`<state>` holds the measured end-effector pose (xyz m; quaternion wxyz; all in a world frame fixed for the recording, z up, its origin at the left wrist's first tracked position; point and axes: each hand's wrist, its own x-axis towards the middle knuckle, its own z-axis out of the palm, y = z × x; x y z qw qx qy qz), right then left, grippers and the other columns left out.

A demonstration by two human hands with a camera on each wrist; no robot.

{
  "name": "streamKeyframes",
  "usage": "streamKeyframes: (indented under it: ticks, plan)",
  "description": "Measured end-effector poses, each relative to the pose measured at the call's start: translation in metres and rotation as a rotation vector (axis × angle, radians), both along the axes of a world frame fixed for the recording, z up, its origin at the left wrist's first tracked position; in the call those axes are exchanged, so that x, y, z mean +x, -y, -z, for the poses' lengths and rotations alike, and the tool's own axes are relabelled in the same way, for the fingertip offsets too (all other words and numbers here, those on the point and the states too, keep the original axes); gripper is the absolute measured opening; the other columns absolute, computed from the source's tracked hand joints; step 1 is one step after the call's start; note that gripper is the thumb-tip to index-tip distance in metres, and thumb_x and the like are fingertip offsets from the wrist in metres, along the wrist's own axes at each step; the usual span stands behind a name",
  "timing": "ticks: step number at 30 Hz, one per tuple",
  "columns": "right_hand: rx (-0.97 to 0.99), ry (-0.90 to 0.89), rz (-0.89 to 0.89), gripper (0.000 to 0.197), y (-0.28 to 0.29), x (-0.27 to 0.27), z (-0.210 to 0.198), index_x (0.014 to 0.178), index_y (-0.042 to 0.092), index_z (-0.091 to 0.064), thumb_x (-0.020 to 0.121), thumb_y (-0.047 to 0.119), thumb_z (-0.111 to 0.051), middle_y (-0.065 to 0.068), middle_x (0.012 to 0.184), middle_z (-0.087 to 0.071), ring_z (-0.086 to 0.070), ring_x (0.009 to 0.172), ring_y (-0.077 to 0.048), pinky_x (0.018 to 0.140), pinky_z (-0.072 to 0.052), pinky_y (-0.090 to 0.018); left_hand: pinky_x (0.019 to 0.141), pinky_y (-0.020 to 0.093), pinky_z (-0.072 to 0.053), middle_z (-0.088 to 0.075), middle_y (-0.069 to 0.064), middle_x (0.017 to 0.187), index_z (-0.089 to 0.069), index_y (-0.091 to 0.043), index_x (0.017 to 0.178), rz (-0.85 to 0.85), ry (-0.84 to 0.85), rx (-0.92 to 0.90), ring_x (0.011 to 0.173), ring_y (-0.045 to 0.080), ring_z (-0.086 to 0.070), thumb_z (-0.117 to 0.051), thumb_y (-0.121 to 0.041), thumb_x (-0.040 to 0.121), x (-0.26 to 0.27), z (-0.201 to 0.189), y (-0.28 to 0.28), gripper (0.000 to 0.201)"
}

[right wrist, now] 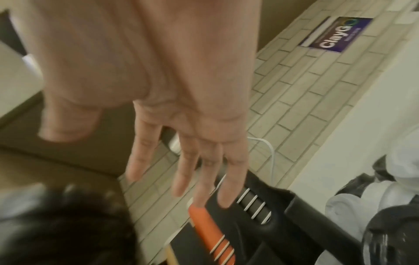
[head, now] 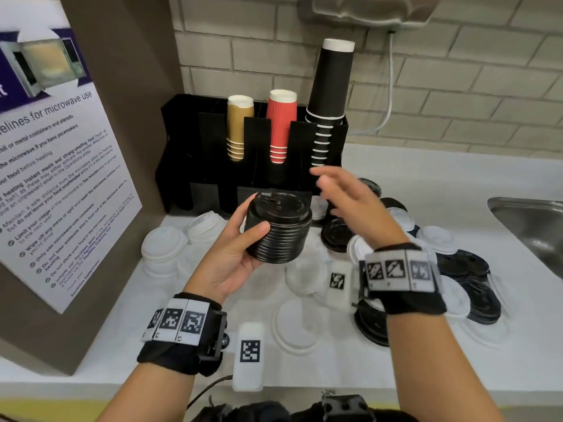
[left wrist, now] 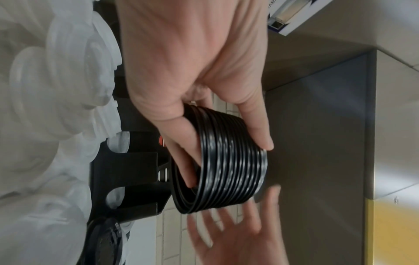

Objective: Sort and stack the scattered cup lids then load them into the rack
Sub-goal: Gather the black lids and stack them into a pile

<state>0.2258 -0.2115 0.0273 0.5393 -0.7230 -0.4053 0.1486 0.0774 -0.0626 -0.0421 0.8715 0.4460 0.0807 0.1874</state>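
The left hand [head: 236,254] grasps a stack of black lids [head: 278,228]. The right hand [head: 350,202], fingers released and spread, hovers just beside it.

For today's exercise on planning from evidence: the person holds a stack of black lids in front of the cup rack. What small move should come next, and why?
Probably bring the empty right hand onto the stack of black lids to steady it. The left hand grips the stack by its side, held above the counter just before the rack, and the right hand's fingers are spread beside it, holding nothing.
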Motion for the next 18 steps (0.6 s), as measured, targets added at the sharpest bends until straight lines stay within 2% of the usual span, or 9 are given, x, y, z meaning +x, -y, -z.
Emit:
streamKeyframes:
  ticks: [2,3,5,8,12,15,18]
  plan:
    - [-0.215,0.04,0.156,0.026,0.001,0.029,-0.005,0.114,0.033,-0.062,0.094,0.046,-0.052,0.012,0.11,-0.062,-0.058,0.108,-0.007,0.083,-0.042,-0.023,0.076,0.03,-0.058,-0.069,0.001,0.119,-0.048,-0.025,0.139,-0.015,0.01,-0.016,0.107,0.019,-0.067,-0.062,-0.012,0.081,-0.002,0.0,-0.004,0.061]
    - [-0.388,0.082,0.194,0.032,-0.001,0.044,-0.005,0.118,0.028,-0.061,0.093,0.046,-0.053,0.007,0.115,-0.061,-0.056,0.112,-0.013,0.086,-0.041,-0.025,0.076,0.03,-0.058,-0.069,0.0,0.119,-0.048,-0.025,0.139,-0.022,0.014,-0.016,0.107,0.018,-0.067,-0.06,-0.012,0.081,-0.002,0.0,-0.006,0.06]
    - [-0.762,0.204,0.177,0.05,-0.01,0.067,0.002,0.129,0.018,-0.055,0.088,0.047,-0.06,-0.004,0.128,-0.056,-0.052,0.119,-0.022,0.09,-0.038,-0.028,0.077,0.03,-0.058,-0.068,0.0,0.119,-0.048,-0.024,0.139,-0.038,0.019,-0.015,0.108,0.018,-0.067,-0.06,-0.013,0.08,-0.002,-0.002,-0.007,0.062]
    - [-1.121,0.356,0.068,0.072,-0.027,0.083,0.023,0.139,0.022,-0.044,0.078,0.046,-0.073,-0.003,0.138,-0.051,-0.049,0.124,-0.023,0.087,-0.037,-0.027,0.076,0.029,-0.058,-0.068,0.0,0.12,-0.045,-0.023,0.142,-0.058,0.02,-0.02,0.108,0.018,-0.067,-0.06,-0.014,0.079,-0.002,-0.003,-0.008,0.065]
    - [-1.3,0.544,-0.038,0.081,-0.043,0.093,0.05,0.139,0.029,-0.043,0.068,0.039,-0.082,-0.004,0.137,-0.05,-0.055,0.117,-0.026,0.082,-0.046,-0.032,0.075,0.028,-0.058,-0.07,-0.002,0.116,-0.046,-0.023,0.141,-0.062,0.018,-0.017,0.106,0.017,-0.068,-0.06,-0.013,0.079,-0.002,-0.001,-0.009,0.064]
    - [-1.312,0.636,-0.065,0.078,-0.047,0.097,0.059,0.135,0.032,-0.046,0.066,0.037,-0.081,-0.002,0.132,-0.053,-0.058,0.111,-0.026,0.082,-0.05,-0.034,0.075,0.029,-0.058,-0.069,-0.002,0.118,-0.047,-0.023,0.141,-0.069,0.015,-0.019,0.107,0.017,-0.068,-0.061,-0.013,0.078,-0.004,0.001,-0.011,0.065]
    - [-1.268,0.652,-0.068,0.067,-0.047,0.097,0.057,0.13,0.035,-0.049,0.069,0.036,-0.075,-0.002,0.125,-0.055,-0.058,0.103,-0.024,0.073,-0.046,-0.031,0.073,0.028,-0.058,-0.068,-0.001,0.119,-0.047,-0.023,0.141,-0.082,0.016,-0.032,0.106,0.017,-0.068,-0.062,-0.013,0.077,-0.006,0.001,-0.013,0.067]
